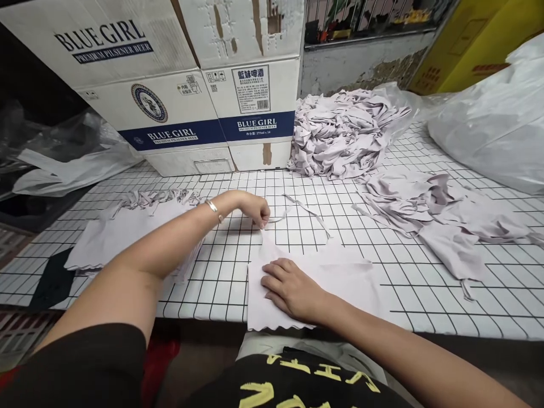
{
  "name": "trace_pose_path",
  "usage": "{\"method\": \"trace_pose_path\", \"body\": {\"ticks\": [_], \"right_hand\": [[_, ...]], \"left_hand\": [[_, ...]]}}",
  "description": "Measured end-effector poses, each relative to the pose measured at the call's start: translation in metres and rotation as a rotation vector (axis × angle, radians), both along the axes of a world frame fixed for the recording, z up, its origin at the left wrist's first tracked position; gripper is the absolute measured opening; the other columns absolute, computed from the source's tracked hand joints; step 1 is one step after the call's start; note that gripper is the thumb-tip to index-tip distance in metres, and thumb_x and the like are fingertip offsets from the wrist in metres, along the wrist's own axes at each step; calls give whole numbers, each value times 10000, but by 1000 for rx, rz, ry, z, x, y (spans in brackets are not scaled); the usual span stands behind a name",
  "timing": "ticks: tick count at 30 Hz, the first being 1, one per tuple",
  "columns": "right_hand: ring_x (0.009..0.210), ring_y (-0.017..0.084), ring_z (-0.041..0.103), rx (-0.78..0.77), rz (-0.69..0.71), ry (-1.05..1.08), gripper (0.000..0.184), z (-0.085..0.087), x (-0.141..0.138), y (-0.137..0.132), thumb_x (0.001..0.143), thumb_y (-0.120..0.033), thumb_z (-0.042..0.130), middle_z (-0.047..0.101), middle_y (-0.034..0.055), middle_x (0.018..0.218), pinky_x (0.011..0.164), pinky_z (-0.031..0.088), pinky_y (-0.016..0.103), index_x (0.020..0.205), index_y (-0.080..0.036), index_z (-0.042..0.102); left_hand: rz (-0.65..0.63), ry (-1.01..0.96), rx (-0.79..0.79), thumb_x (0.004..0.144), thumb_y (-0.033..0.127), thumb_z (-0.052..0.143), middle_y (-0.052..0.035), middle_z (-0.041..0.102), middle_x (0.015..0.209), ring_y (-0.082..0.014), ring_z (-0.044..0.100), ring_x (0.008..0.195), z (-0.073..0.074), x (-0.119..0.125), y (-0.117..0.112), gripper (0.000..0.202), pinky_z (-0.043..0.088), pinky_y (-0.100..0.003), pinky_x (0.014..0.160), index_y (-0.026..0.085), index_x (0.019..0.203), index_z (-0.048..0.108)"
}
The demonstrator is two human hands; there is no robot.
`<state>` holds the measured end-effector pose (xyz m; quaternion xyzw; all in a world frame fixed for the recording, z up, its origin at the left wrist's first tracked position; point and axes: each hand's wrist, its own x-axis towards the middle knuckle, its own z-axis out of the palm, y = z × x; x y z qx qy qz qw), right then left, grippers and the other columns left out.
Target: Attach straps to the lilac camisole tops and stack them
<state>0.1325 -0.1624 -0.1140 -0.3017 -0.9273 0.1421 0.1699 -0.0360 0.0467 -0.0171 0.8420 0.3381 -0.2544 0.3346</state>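
Note:
A pale lilac fabric piece [331, 272] lies flat at the front edge of the white gridded table [425, 294]. My right hand [291, 286] rests flat on it, fingers stretched out. My left hand [255, 208], a bracelet on its wrist, is bent over with fingertips pinched on the top corner of the fabric, where a thin fabric strap [308, 211] trails off to the right. A stack of flat lilac pieces [123, 232] lies under my left forearm.
A heap of crumpled lilac pieces [344, 133] sits at the back, more loose pieces [442, 212] at the right. Blue Girl beer cartons [199, 85] stand at the back left. White plastic bags [493, 124] lie at the right and far left.

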Motion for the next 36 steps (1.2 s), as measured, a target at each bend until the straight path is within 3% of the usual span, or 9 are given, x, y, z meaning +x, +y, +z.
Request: {"method": "trace_pose_path", "body": {"ticks": [8, 15, 18, 21, 25, 27, 29, 31, 36], "right_hand": [[1190, 264, 423, -49, -17, 17, 265, 2, -1, 1, 965, -335, 450, 540, 98, 1294, 1070, 336, 448, 1144, -187, 580], [1226, 290, 418, -124, -22, 47, 286, 0, 0, 0, 965, -323, 443, 535, 102, 1326, 1096, 318, 490, 1176, -192, 586], [1244, 297, 421, -294, -17, 146, 276, 4, 2, 4, 934, -288, 494, 537, 125, 1329, 1090, 324, 512, 1162, -181, 607], [1158, 272, 515, -690, -131, 426, 243, 21, 5, 16, 886, -325, 568, 592, 147, 1222, 1040, 395, 490, 1053, -165, 643], [975, 216, 626, -1476, -311, 920, 417, 53, 7, 42, 939, -504, 438, 658, 142, 1060, 960, 481, 425, 1003, -143, 637], [898, 187, 646, -1711, -286, 1074, 414, 61, 9, 52, 965, -476, 403, 676, 125, 986, 894, 520, 371, 984, -136, 637], [770, 147, 644, -1778, -257, 1143, 275, 60, 14, 57, 969, -326, 447, 680, 88, 870, 790, 548, 304, 926, -133, 639], [714, 129, 640, -1786, -256, 1133, 199, 55, 19, 58, 951, -187, 459, 682, 78, 822, 731, 555, 270, 916, -120, 643], [855, 171, 689, -1828, -235, 977, 264, 53, 28, 50, 975, -247, 445, 711, 135, 987, 795, 572, 304, 1027, -92, 652]], "left_hand": [[166, 213, 67, 493, 386, 789, -31, 682, 701, -237, 559, 832, 51, -19, 98, 235, 379, -370, 906, 245, 680, 778], [292, 119, 127, 527, 335, 766, -30, 684, 757, -233, 549, 894, 76, -37, 109, 240, 361, -347, 897, 227, 740, 778], [328, 45, 230, 573, 320, 766, -22, 696, 754, -231, 560, 900, 88, -34, 87, 194, 354, -346, 876, 225, 742, 763], [361, -65, 547, 654, 300, 744, -16, 654, 661, -234, 570, 852, 90, -21, 38, 110, 302, -419, 928, 203, 701, 722], [255, -321, 1069, 825, 171, 560, -60, 660, 733, -244, 560, 874, 57, 7, -70, 148, 231, -518, 965, 161, 725, 668], [159, -396, 1171, 852, 112, 487, -84, 670, 773, -233, 557, 846, 32, 17, -128, 200, 259, -505, 933, 147, 758, 660], [123, -503, 1115, 884, 163, 487, -81, 676, 809, -215, 559, 823, 11, 18, -173, 208, 299, -462, 886, 156, 777, 665], [240, -624, 983, 903, 291, 515, -68, 675, 828, -204, 565, 813, -3, 13, -197, 229, 339, -407, 824, 173, 781, 668], [930, -723, 247, 929, 558, 394, -29, 563, 589, -140, 498, 574, -21, -1, -181, 557, 359, -292, 591, 177, 566, 575]]}}
